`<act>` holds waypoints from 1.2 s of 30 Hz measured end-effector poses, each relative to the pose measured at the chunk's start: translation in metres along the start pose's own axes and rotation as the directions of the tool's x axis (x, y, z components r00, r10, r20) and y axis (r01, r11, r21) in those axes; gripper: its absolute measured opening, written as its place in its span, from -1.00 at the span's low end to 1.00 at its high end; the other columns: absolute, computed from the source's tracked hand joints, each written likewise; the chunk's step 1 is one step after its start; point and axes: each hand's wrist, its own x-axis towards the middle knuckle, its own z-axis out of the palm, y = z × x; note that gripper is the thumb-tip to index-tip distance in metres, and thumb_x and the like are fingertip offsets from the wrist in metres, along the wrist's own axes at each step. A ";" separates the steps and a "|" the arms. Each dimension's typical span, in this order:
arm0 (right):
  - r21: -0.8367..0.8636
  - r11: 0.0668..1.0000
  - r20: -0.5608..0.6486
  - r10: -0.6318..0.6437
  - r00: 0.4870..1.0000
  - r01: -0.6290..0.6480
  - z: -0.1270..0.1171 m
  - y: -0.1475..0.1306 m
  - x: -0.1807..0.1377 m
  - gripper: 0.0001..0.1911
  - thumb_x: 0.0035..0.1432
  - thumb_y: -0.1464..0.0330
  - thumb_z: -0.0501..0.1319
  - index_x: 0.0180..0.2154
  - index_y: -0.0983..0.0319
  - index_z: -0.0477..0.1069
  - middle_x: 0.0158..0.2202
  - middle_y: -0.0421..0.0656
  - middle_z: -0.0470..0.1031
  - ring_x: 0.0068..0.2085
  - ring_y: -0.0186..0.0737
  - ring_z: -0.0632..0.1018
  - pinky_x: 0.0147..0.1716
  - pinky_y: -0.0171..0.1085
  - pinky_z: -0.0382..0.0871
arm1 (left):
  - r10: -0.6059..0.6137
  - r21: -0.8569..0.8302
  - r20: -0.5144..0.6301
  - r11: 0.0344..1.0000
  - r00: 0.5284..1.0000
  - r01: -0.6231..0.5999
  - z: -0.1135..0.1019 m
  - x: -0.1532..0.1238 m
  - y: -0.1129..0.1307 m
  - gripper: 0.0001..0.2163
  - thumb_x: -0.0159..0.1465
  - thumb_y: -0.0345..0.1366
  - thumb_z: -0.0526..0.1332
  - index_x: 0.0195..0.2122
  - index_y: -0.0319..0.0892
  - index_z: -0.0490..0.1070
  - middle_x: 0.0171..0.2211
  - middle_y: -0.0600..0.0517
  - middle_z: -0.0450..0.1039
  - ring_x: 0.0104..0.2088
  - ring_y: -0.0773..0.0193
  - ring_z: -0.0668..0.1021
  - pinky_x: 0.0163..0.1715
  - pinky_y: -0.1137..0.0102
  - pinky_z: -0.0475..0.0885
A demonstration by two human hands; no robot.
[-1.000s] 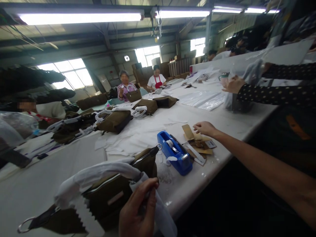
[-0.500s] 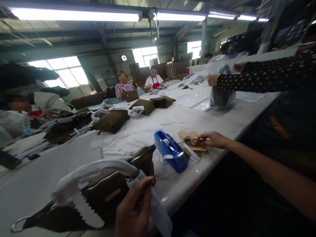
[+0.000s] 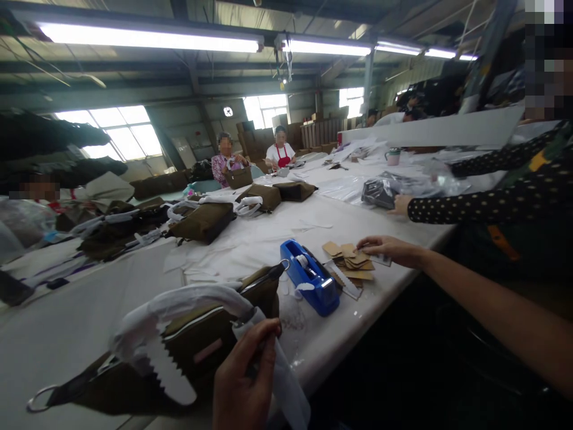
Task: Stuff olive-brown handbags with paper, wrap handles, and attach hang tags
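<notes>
An olive-green bag (image 3: 197,346) lies at the near table edge, its handle wrapped in white paper (image 3: 188,301). My left hand (image 3: 244,385) is closed, pinching the end of that white wrapping by the bag's corner. My right hand (image 3: 387,249) reaches out over a small pile of brown cardboard tags (image 3: 349,260), fingers resting on the pile; whether it holds one I cannot make out. A blue tape dispenser (image 3: 311,280) stands between the bag and the tags.
More olive bags (image 3: 203,218) with wrapped handles lie further along the white table (image 3: 89,298). A co-worker's dotted sleeve (image 3: 474,203) reaches to a plastic-bagged item (image 3: 380,191) on the right. Other people sit at the far end and on the left.
My right hand has dropped from above the tags onto the pile. The co-worker at right has lowered the plastic-wrapped item to the table. My left hand keeps its pinch.
</notes>
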 end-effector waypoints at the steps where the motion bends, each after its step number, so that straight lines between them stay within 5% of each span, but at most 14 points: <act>1: 0.059 0.998 -0.012 0.008 1.000 -0.008 0.002 0.003 0.000 -0.52 -0.08 0.17 0.44 -0.10 0.23 0.57 -0.17 -0.02 0.67 -0.24 -0.09 0.65 -0.40 -0.29 0.51 | 0.008 0.002 0.002 1.000 1.000 -0.008 0.000 0.000 -0.001 -0.81 0.34 -0.19 0.31 -0.06 0.01 0.65 -0.13 0.04 0.69 -0.17 0.21 0.71 -0.12 0.47 0.61; 6: 0.310 0.948 -0.165 -0.019 0.986 0.071 0.004 0.013 0.004 -0.68 -0.04 0.26 0.43 -0.22 0.18 0.47 -0.16 0.00 0.65 -0.07 -0.01 0.68 -0.06 -0.12 0.61 | 0.023 0.015 0.007 1.000 1.000 -0.023 -0.002 -0.001 -0.004 -0.81 0.35 -0.20 0.31 -0.06 0.02 0.64 -0.13 0.06 0.69 -0.17 0.23 0.71 -0.11 0.49 0.61; 13: 0.401 0.877 -0.445 -0.066 0.893 0.265 -0.012 -0.008 -0.005 -0.73 0.01 0.27 0.44 -0.27 0.11 0.42 -0.21 -0.14 0.66 -0.06 -0.07 0.68 -0.03 -0.13 0.62 | -0.020 -0.012 -0.027 1.000 0.999 0.020 0.001 -0.002 -0.004 -0.80 0.34 -0.18 0.32 -0.06 -0.01 0.65 -0.12 0.03 0.68 -0.14 0.18 0.70 -0.03 0.40 0.60; 16: 0.373 0.891 -0.388 -0.103 0.916 0.258 0.003 -0.035 -0.030 -0.58 -0.09 0.22 0.54 -0.17 0.12 0.52 -0.19 -0.15 0.68 -0.12 -0.10 0.69 -0.07 -0.18 0.63 | -0.103 -0.112 -0.022 0.989 0.994 0.100 0.005 -0.002 0.005 -0.78 0.34 -0.16 0.32 -0.03 -0.04 0.62 -0.11 -0.01 0.67 -0.12 0.16 0.70 -0.02 0.36 0.61; 19: 0.228 0.944 -0.178 -0.198 0.964 0.236 0.037 -0.071 -0.061 -0.48 -0.06 0.11 0.55 -0.07 0.16 0.58 -0.11 -0.06 0.69 -0.06 -0.02 0.68 -0.01 -0.11 0.61 | -0.134 -0.236 0.077 0.960 0.988 0.148 0.011 0.003 0.019 -0.68 0.36 -0.16 0.29 0.12 -0.04 0.53 0.07 -0.09 0.60 -0.09 0.14 0.69 -0.15 0.37 0.64; 22: 0.142 0.932 -0.059 -0.328 0.943 0.333 0.074 -0.105 -0.082 -0.51 -0.01 0.07 0.53 -0.10 0.19 0.61 -0.07 -0.04 0.68 -0.04 0.03 0.68 0.05 -0.04 0.58 | -0.098 -0.309 0.196 0.938 0.976 0.156 0.020 0.015 0.031 -0.55 0.37 -0.19 0.28 0.28 -0.02 0.40 0.17 -0.15 0.52 -0.08 0.12 0.69 -0.22 0.37 0.65; 27: 0.285 0.891 0.067 -0.386 0.920 0.353 0.116 -0.138 -0.090 -0.55 -0.03 0.11 0.54 -0.14 0.19 0.62 -0.13 -0.10 0.69 -0.08 -0.03 0.68 0.03 -0.09 0.57 | -0.060 -0.563 0.358 0.782 0.932 0.266 0.045 0.040 0.046 -0.30 0.30 -0.20 0.35 0.44 -0.02 0.14 0.34 -0.25 0.31 -0.13 0.11 0.67 -0.37 0.39 0.61; 30: 0.362 0.872 0.110 -0.391 0.914 0.329 0.130 -0.144 -0.097 -0.59 0.01 0.15 0.53 -0.13 0.17 0.61 -0.16 -0.11 0.69 -0.12 -0.09 0.69 -0.02 -0.13 0.59 | -0.019 -0.659 0.462 0.661 0.886 0.358 0.048 0.042 0.051 -0.44 0.28 -0.14 0.36 0.27 -0.19 0.37 0.07 -0.25 0.54 -0.24 0.22 0.64 -0.46 0.50 0.50; 33: 0.396 0.860 0.048 -0.368 0.928 0.321 0.133 -0.138 -0.106 -0.55 -0.01 0.14 0.54 -0.08 0.13 0.61 -0.14 -0.12 0.69 -0.09 -0.07 0.68 0.02 -0.09 0.58 | -0.087 -0.590 0.542 0.669 0.836 0.452 0.031 0.026 0.046 -0.61 0.30 -0.02 0.33 -0.07 -0.28 0.55 -0.35 -0.08 0.59 -0.49 0.39 0.55 -0.62 0.61 0.27; 36: 0.363 0.878 -0.063 -0.310 0.949 0.311 0.131 -0.117 -0.115 -0.50 -0.03 0.07 0.53 -0.06 0.10 0.61 -0.13 -0.12 0.69 -0.09 -0.02 0.68 0.01 -0.05 0.60 | -0.189 -0.492 0.577 0.697 0.794 0.523 0.003 -0.001 0.029 -0.57 0.32 0.07 0.28 -0.15 -0.27 0.56 -0.36 -0.07 0.58 -0.67 0.49 0.43 -0.73 0.61 0.11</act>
